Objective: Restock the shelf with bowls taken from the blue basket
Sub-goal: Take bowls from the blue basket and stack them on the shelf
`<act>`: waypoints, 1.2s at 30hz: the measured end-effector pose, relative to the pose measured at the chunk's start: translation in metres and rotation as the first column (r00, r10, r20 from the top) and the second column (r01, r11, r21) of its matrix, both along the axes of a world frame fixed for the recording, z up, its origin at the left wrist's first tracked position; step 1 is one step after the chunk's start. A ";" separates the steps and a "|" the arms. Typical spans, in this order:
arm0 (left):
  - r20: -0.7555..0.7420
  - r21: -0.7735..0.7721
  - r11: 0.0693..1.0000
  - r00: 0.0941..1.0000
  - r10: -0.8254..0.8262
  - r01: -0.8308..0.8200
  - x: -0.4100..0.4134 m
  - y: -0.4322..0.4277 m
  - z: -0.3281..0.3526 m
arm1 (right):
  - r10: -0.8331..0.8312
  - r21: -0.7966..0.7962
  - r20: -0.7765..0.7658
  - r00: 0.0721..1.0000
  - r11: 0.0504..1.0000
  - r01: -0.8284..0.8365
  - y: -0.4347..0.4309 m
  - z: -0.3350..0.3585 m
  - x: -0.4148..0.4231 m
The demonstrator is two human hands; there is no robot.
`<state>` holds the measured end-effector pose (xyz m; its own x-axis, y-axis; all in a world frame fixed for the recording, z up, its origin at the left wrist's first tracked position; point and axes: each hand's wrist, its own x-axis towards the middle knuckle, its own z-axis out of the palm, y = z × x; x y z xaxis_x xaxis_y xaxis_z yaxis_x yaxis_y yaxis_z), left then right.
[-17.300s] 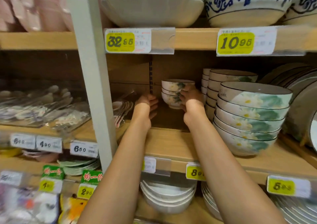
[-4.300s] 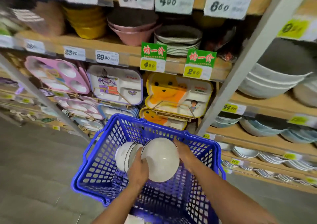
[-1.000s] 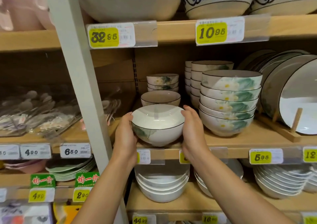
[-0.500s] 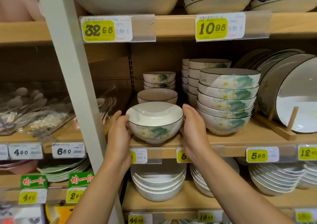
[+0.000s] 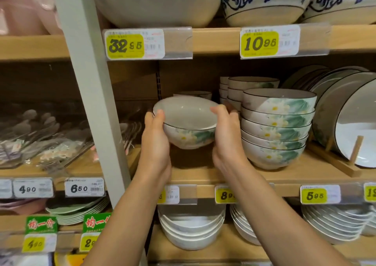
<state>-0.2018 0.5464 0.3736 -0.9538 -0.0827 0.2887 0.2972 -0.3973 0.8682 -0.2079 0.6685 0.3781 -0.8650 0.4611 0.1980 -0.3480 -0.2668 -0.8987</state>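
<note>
Bowl (image 5: 189, 131) of smooth glazed ceramic, round, dark-rimmed and flower-painted, is tilted above the wooden shelf (image 5: 193, 174). Your left hand (image 5: 156, 141) and right hand (image 5: 227, 135) grasp its sides. The stack of bowls (image 5: 276, 127) stands just beside your right hand; bare wood lies toward the front edge.

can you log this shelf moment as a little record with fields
held item: floral bowl, tilted toward the camera
left grip: curled round the bowl's left side, thumb on the rim
right grip: curled round its right side, thumb on the rim
height: held clear above the wooden shelf board
right neighbour: stack of larger floral bowls
behind: small bowls, mostly hidden
far right: plates on edge in a wooden rack
blue basket: not in view
</note>
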 end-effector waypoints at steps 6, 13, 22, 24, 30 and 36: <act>0.138 0.060 0.995 0.988 0.073 -0.082 -0.082 0.032 0.037 | -0.165 -0.034 -0.039 0.986 0.986 0.164 -0.002 0.038 -0.065; 0.152 -0.212 0.961 0.966 0.209 -0.175 -0.133 0.040 0.009 | -0.245 0.108 -0.007 0.969 0.964 0.244 0.006 0.016 -0.108; 0.236 -0.165 0.955 0.930 0.281 -0.246 -0.153 0.042 -0.014 | -0.341 0.289 0.085 0.936 0.908 0.304 0.007 -0.003 -0.127; 0.232 -0.180 0.954 0.932 0.277 -0.239 -0.154 0.042 -0.015 | -0.329 0.298 0.117 0.937 0.912 0.283 0.008 -0.005 -0.128; 0.210 -0.250 0.938 0.932 0.295 -0.240 -0.151 0.042 -0.017 | -0.306 0.299 0.141 0.942 0.920 0.254 0.009 -0.007 -0.126; 0.210 -0.254 0.933 0.927 0.310 -0.254 -0.144 0.044 -0.017 | -0.323 0.322 0.137 0.936 0.908 0.266 0.007 -0.012 -0.123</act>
<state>-0.3458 0.5902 0.3565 -0.9429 -0.3198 0.0936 0.1384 -0.1201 0.9831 -0.3314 0.6752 0.3665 -0.7326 0.6456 0.2157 -0.1915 0.1086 -0.9755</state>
